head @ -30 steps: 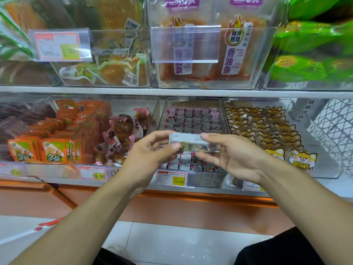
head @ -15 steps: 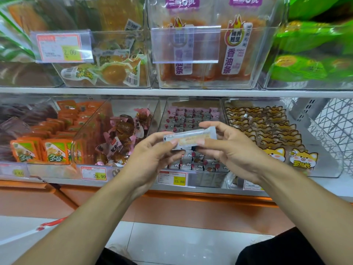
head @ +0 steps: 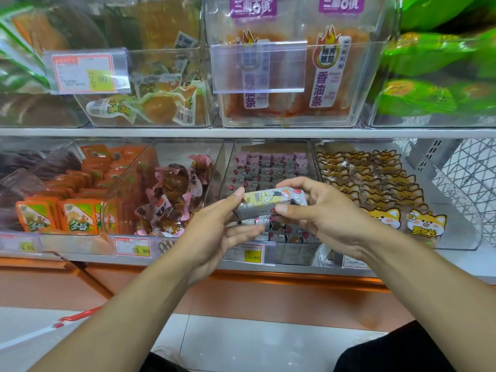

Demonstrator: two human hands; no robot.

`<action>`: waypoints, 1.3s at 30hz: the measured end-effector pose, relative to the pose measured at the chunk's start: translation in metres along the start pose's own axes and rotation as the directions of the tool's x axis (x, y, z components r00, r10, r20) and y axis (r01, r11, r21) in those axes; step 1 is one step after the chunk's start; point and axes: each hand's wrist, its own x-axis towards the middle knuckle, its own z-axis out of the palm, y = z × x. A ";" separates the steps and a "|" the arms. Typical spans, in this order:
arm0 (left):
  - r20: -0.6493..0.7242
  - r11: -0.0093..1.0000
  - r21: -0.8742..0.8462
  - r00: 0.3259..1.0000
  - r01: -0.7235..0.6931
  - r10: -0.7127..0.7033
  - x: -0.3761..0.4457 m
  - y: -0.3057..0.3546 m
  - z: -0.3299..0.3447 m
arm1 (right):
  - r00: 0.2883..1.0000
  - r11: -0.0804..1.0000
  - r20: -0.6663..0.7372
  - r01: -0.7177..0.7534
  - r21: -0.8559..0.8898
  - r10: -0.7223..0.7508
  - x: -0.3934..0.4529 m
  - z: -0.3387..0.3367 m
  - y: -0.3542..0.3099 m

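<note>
A small grey and yellow snack packet [head: 271, 201] is held between both hands in front of the lower shelf. My left hand [head: 214, 234] pinches its left end with thumb and fingers. My right hand [head: 319, 213] grips its right end, thumb under and fingers curled over the top. The packet hangs just above a clear bin [head: 271, 167] filled with several similar small grey and pink packets.
Clear bins line two shelves: orange packets [head: 77, 216], brown wrapped sweets [head: 171, 200], cat-printed packets [head: 375, 189]. Above are egg snacks [head: 158, 106], spicy strip packs [head: 295, 76] and green bags [head: 434, 76]. Price tags [head: 132, 247] front the shelf edge. A white wire basket [head: 472, 178] sits right.
The packet has been turned between my hands so its printed face shows, and both hands have shifted slightly down and right.
</note>
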 end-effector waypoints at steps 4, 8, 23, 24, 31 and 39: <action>-0.030 0.999 -0.009 0.998 -0.046 0.046 0.003 -0.002 -0.002 | 0.999 0.997 -0.021 0.033 -0.069 -0.035 -0.001 0.001 0.002; -0.024 0.992 0.031 0.992 -0.126 0.127 0.006 -0.003 -0.003 | 0.999 0.997 -0.045 -0.016 0.073 0.019 0.002 0.000 0.001; 0.204 0.179 0.928 0.847 -0.327 0.490 0.011 -0.028 -0.006 | 0.796 0.640 -0.262 0.195 -0.744 -0.546 0.014 -0.008 0.000; 0.241 0.116 0.937 0.850 -0.329 0.468 0.011 -0.030 -0.005 | 0.810 0.589 -0.241 0.154 -0.793 -0.535 0.016 -0.009 0.001; 0.306 -0.097 0.952 0.900 -0.290 0.310 0.013 -0.043 0.002 | 0.881 0.288 -0.074 0.073 -0.955 -0.467 0.033 -0.008 0.011; 0.320 -0.166 0.945 0.905 -0.283 0.280 0.017 -0.048 0.000 | 0.933 0.158 0.028 0.091 -0.983 -0.360 0.040 -0.016 0.006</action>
